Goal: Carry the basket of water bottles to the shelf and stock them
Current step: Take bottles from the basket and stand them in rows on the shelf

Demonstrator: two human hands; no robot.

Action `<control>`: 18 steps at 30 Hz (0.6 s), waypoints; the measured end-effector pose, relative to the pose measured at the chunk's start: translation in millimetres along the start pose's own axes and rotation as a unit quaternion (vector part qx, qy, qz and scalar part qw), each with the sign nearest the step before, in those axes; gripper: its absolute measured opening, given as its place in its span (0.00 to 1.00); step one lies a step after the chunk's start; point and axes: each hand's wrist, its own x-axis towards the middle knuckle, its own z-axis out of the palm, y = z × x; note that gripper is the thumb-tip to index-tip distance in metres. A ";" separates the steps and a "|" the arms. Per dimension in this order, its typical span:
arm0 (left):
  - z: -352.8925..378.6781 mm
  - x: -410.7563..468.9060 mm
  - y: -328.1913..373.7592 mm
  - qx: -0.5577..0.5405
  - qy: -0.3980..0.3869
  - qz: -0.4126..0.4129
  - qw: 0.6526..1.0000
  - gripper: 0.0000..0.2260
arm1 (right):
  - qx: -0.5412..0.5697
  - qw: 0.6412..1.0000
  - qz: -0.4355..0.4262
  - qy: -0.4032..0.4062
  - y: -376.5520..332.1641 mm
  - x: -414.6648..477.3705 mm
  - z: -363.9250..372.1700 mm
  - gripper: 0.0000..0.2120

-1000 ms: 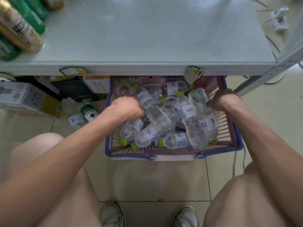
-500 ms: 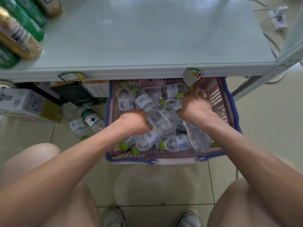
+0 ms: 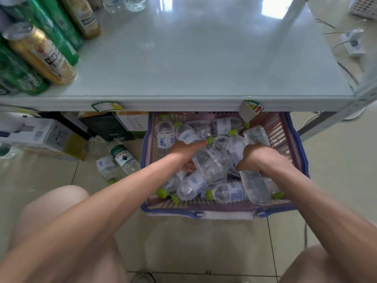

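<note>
A pink basket with a blue rim point(image 3: 224, 212) stands on the floor tiles, its far end tucked under the pale shelf point(image 3: 204, 58). Several clear water bottles point(image 3: 228, 193) with green caps lie jumbled inside it. Down among them, my left hand point(image 3: 183, 152) grips one clear bottle point(image 3: 208, 162), thumb on top and fingertips beneath. My right hand point(image 3: 257, 158) is curled over another bottle point(image 3: 255, 186) on the basket's right side. Its fingers are hidden among the bottles.
Green and gold cans point(image 3: 40, 54) stand on the shelf's left end. Boxes point(image 3: 40, 135) sit under the shelf at left, with two bottles point(image 3: 120, 158) lying on the floor beside the basket. A metal shelf post point(image 3: 367, 88) rises at right, with a power strip point(image 3: 355, 43) behind it.
My right hand left the basket's right rim and came down onto the bottles. My left hand reached a little deeper into the pile. The view tilted up, showing more shelf.
</note>
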 end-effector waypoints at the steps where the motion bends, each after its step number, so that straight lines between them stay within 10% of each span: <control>1: 2.1 1.5 -0.4 -0.023 0.006 -0.002 1.000 0.34 | 0.001 1.000 0.000 -0.006 1.0 1.9 3.3 0.20; 12: 0.0 -30.8 -18.7 -0.009 -0.017 0.048 0.999 0.22 | 0.033 0.994 -0.028 0.098 20.8 16.8 33.7 0.28; 18: -28.5 -82.6 -22.0 0.250 0.032 0.212 0.944 0.28 | 0.166 0.965 -0.182 0.088 56.3 -25.3 1.5 0.18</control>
